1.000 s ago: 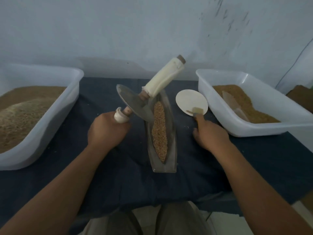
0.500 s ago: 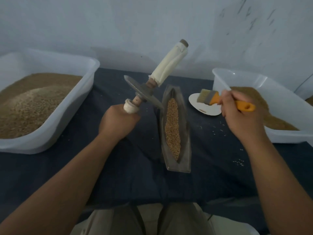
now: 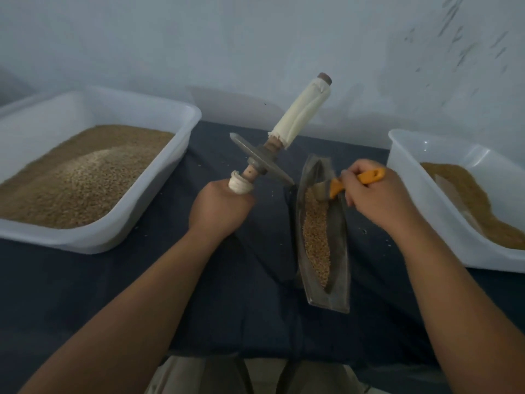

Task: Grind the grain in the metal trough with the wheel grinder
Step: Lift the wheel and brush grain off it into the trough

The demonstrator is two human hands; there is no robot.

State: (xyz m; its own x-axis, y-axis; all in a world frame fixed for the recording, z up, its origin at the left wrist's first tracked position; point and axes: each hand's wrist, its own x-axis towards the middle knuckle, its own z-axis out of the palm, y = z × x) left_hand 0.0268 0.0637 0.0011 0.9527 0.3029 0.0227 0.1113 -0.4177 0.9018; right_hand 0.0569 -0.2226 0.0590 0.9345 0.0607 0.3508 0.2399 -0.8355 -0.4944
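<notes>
A boat-shaped metal trough (image 3: 339, 251) lies lengthwise on the dark cloth, with a strip of brown grain (image 3: 316, 237) along its hollow. My left hand (image 3: 218, 209) grips the near cloth-wrapped handle of the wheel grinder (image 3: 261, 163). Its metal disc is tilted in the air just left of the trough's far end, and the other wrapped handle points up and away. My right hand (image 3: 377, 194) grips an orange-handled brush (image 3: 341, 184), whose bristles touch the grain at the trough's far end.
A large white plastic tub (image 3: 170, 191) of whole grain stands at the left. At the right edge is another white tub (image 3: 409, 177), holding finer brown grain. Loose grains dot the dark cloth (image 3: 113, 285) near the trough. A pale wall rises behind the table.
My right hand picked the brush off the white plate and carried it left onto the trough's far end. The grinder stays held up in my left hand. The camera turned, hiding the plate.
</notes>
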